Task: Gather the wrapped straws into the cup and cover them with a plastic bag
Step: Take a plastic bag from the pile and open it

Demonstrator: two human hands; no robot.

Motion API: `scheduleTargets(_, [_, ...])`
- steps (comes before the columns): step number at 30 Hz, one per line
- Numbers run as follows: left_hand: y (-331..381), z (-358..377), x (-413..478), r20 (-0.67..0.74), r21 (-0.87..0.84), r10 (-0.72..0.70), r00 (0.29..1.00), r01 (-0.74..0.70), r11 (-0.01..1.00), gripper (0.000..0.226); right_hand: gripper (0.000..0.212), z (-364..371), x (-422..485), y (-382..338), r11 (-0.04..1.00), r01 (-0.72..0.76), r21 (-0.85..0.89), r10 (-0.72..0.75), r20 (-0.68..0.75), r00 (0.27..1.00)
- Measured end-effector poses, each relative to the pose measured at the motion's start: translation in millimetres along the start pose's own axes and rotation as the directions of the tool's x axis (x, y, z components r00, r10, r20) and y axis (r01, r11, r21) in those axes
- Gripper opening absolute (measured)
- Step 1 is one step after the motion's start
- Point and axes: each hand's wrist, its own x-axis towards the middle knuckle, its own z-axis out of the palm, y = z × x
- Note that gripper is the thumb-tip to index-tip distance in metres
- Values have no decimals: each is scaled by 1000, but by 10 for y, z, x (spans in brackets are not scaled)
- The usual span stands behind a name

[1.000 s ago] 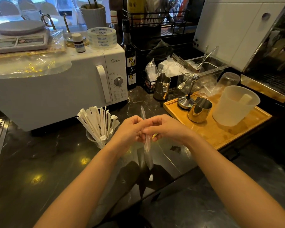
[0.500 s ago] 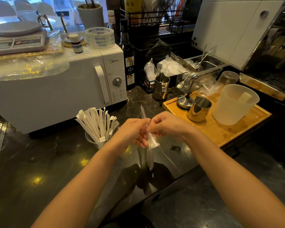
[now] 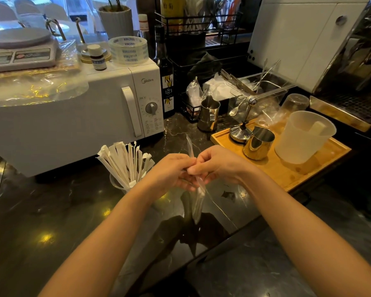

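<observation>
Dark counter (image 3: pixel 51 211): straws (image 3: pixel 124 163) already upright in cup (image 3: pixel 116 185), left of hands. Left hand (image 3: pixel 169 174) and right hand (image 3: pixel 219 166) both pinch the flat bag (image 3: pixel 198 198), probably rubbing its mouth open for covering.

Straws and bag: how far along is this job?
Done: the wrapped straws already stand bunched in the clear cup. In hand: the left hand and right hand both pinch a clear plastic bag, apparently working it open. Left: pulling the bag over the straws, which are uncovered.
</observation>
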Motion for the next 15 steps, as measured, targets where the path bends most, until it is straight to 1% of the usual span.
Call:
scheduleTargets(6, [53, -69, -4, -46, 51, -1, 999, 3, 999, 24, 19, 9, 9, -19, 1000, 8, 0, -8, -36, 999])
scheduleTargets(10, [70, -78, -23, -78, 87, 19, 997, -12, 996, 22, 17, 4, 18, -31, 1000, 18, -23, -18, -21, 1000])
scheduleTargets(15, [44, -60, -15, -140, 124, 65, 988, -47, 991, 19, 21, 6, 31, -38, 998, 27, -55, -27, 8, 1000])
